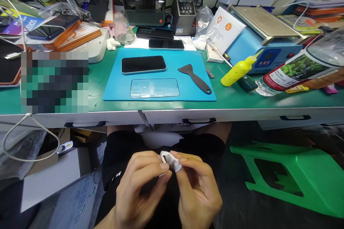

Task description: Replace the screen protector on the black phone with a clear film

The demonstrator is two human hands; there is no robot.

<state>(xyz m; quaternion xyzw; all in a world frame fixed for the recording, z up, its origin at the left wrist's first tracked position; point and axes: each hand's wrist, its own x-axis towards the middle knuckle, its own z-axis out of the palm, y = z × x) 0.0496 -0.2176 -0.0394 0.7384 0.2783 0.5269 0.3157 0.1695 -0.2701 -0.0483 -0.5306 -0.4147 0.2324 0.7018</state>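
Over my lap, below the table edge, both hands pinch a small white wad of cloth or tissue [170, 160]. My left hand [139, 189] grips it with thumb and forefinger from the left. My right hand [197, 189] pinches it from the right. On the table above lies a blue mat [113, 89] with a dark phone [143, 64], a clear plastic screen sheet [154, 88] and a black plastic scraper [195, 77].
A yellow squeeze bottle [238, 71], a water bottle lying on its side [298, 73], a blue heating plate machine [264, 39], a soldering station [183, 12], a glass jar [122, 28] and more phones crowd the green table [242, 100]. A green plastic stool [292, 175] stands at my right.
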